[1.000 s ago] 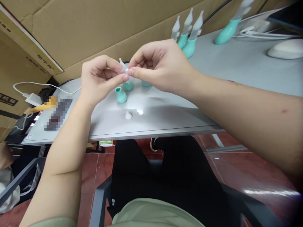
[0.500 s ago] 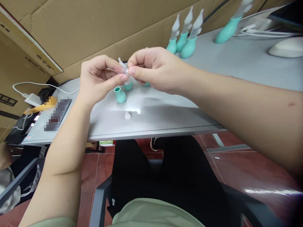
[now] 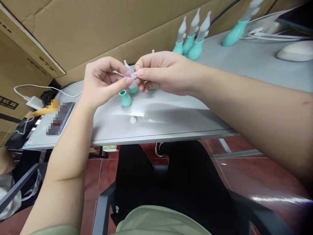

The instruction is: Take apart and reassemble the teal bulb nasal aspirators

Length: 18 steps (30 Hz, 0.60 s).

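My left hand [image 3: 105, 80] pinches a clear plastic nozzle piece [image 3: 130, 76] between thumb and fingers, its thin tip pointing up. My right hand [image 3: 161, 71] is closed, thumb against forefinger, on a small translucent part at the right side of that piece. Below them a teal bulb [image 3: 125, 100] with an open mouth stands on the desk, and another teal bulb [image 3: 133, 89] is partly hidden behind the clear piece. A small white tip [image 3: 133, 119] lies nearer the desk edge.
Several teal bulbs with clear nozzles [image 3: 195, 49] stand at the back right, near a white mouse [image 3: 296, 51] and cables. A phone [image 3: 61, 117] and white charger [image 3: 35, 102] are at the left. Cardboard [image 3: 102, 29] lines the back. A person's arm shows at far left.
My right hand has shifted slightly right, and its lower fingers have spread a little. More of the clear piece's side part shows between my hands.
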Available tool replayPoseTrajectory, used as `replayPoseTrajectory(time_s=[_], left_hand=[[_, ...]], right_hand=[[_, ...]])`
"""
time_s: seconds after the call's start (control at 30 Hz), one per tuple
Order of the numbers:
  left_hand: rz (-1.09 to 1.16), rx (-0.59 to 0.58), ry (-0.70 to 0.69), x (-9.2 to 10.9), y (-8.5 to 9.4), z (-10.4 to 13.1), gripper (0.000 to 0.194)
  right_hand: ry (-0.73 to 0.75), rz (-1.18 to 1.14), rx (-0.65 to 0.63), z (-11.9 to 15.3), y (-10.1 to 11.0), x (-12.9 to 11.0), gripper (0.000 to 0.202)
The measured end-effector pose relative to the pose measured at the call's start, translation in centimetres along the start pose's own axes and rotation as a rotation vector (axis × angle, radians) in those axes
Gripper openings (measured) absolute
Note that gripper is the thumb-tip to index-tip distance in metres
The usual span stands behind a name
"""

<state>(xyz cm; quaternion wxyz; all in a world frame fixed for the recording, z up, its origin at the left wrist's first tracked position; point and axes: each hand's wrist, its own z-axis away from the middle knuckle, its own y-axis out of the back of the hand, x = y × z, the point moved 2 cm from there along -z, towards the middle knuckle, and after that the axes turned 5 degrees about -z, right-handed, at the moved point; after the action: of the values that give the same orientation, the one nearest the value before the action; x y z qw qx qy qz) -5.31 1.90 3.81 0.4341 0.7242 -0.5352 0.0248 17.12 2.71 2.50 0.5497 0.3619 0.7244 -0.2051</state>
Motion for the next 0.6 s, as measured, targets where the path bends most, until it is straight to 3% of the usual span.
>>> replayPoseTrajectory(time_s=[0.33, 0.5, 0.6], left_hand=[[-0.004, 0.029, -0.103, -0.5, -0.2, -0.3, 0.048], [-0.001, 0.072, -0.143, -1.8, -0.4, -0.5, 0.054], [-0.022, 0.077, -0.133, -2.1, -0.3, -0.6, 0.057]], right_hand=[[0.139, 0.068, 0.166, 0.3, -0.2, -0.5, 0.051], [0.141, 0.126, 0.181, 0.6, 0.3, -0.7, 0.04], [0.116, 0.133, 0.137, 0.4, 0.5, -0.5, 0.044]])
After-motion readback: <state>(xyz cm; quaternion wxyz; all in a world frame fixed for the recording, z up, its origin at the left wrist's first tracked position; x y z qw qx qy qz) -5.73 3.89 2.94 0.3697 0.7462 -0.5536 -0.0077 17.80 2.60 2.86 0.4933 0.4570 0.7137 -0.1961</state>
